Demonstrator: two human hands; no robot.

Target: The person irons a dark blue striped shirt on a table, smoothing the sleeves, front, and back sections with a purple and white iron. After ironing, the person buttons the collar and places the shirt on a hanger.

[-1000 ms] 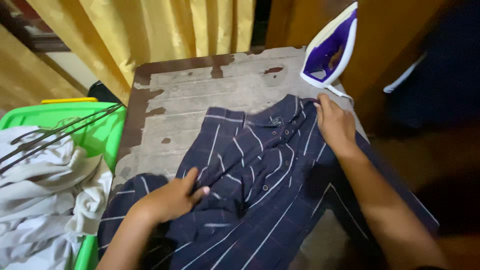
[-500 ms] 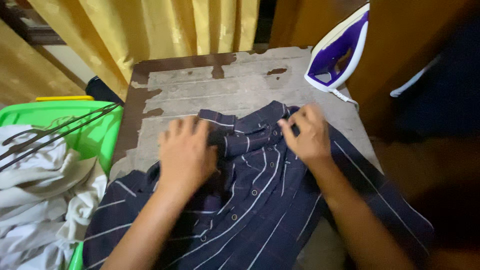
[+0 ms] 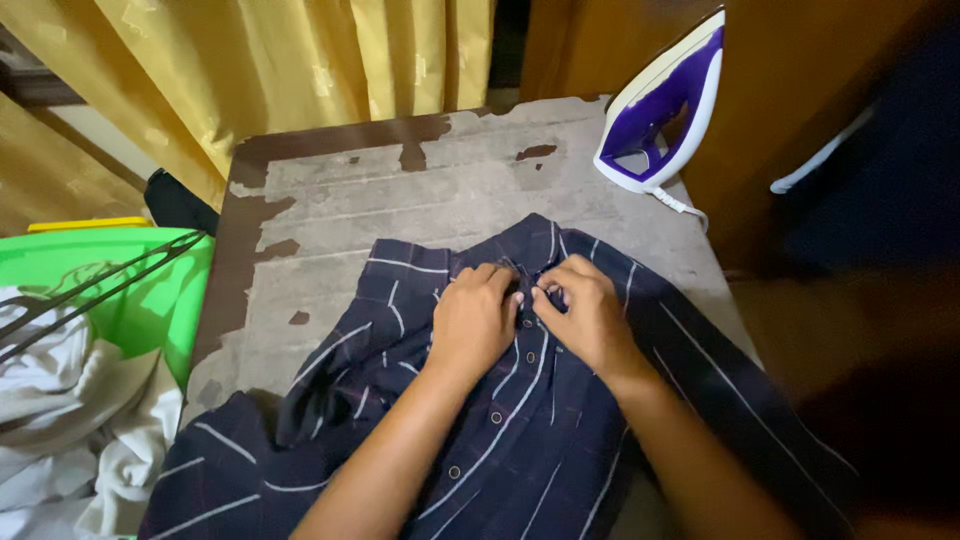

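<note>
Both hands have closed together: left hand (image 3: 472,318) and right hand (image 3: 588,318) pinch the shirt (image 3: 520,440) placket at mid-table (image 3: 330,200); keep fabric flat.

A second ago the hands lay well apart on the dark striped shirt (image 3: 520,440), the left hand (image 3: 473,322) flat low on the cloth and the right hand (image 3: 585,318) up by the collar near the purple and white iron (image 3: 665,110). Half a second ago both had drawn toward the collar, still a little apart. Now they meet at the button strip just below the collar, fingertips (image 3: 540,296) pinching the fabric and almost touching each other.
</note>
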